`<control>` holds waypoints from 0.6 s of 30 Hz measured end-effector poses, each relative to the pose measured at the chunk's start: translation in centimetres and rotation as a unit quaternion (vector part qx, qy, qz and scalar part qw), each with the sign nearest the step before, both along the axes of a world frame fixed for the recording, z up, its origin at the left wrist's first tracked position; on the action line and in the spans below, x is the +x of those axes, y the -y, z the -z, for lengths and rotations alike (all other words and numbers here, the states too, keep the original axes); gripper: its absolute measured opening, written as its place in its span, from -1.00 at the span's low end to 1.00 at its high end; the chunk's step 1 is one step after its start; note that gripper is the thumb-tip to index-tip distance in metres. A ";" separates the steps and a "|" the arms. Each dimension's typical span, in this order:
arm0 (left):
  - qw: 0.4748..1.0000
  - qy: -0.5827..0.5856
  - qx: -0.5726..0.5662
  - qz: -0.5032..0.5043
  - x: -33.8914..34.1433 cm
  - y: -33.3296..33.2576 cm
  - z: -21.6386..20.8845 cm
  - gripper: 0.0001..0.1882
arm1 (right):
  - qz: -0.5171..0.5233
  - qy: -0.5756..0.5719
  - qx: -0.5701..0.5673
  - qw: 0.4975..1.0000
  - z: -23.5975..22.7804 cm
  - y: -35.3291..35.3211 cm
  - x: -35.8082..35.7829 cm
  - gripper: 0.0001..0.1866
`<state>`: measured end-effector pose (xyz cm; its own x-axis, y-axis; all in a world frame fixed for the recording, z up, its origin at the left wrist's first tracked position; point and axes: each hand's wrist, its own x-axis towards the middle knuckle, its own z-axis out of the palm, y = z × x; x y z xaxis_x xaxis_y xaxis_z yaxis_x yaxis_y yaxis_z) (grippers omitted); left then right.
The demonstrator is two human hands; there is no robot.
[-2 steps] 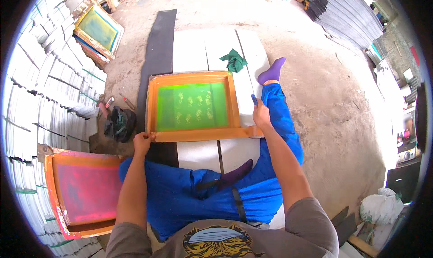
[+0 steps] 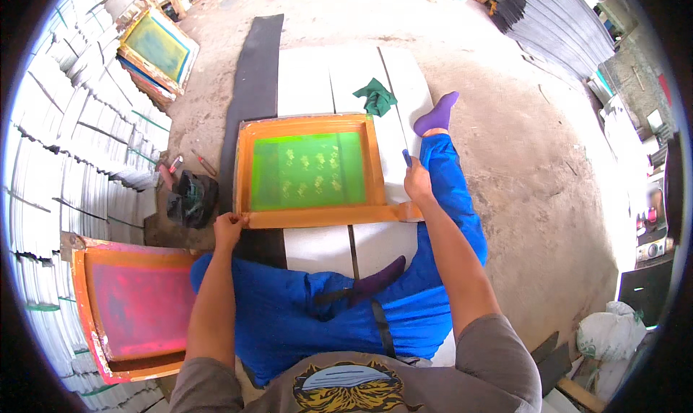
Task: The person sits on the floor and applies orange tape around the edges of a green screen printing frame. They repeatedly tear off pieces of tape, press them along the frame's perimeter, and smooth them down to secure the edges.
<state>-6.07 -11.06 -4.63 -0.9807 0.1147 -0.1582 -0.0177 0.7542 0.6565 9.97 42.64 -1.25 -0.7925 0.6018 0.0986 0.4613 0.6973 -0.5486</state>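
A wooden screen-printing frame (image 2: 377,167) with a green mesh (image 2: 267,171) bearing pale flower-like marks lies flat in front of me. Brown packing tape (image 2: 317,216) runs along its near side, and the tape roll (image 2: 408,211) sits at the near right corner, partly behind my right wrist. At the near left corner, my left hand (image 2: 228,229) pinches the tape's end against the frame. My right hand (image 2: 417,180), just right of the frame, is closed around a slim blue tool (image 2: 407,157); most of it is hidden, so its kind is unclear.
White boards (image 2: 303,81) and a black strip (image 2: 253,88) lie under the frame, with a green cloth (image 2: 376,97) beyond. A pink-meshed frame (image 2: 83,290) stands at left, near a black bag (image 2: 192,198). White stacks (image 2: 65,160) line the left side. My legs (image 2: 346,319) surround the near boards.
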 end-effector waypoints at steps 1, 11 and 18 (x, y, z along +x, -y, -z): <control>1.000 0.011 0.007 -0.003 0.0 -0.2 0.1 -0.72 | -0.012 0.004 0.001 1.000 1.5 -1.0 -0.6 -0.57; 1.000 0.011 0.011 0.011 -0.9 0.6 1.8 -0.75 | -0.029 0.041 0.011 0.999 7.3 -3.1 -2.5 -0.34; 1.000 0.024 0.008 0.018 0.3 -1.0 -1.3 -0.74 | -0.130 0.225 0.014 0.966 -4.0 -0.6 1.8 -0.55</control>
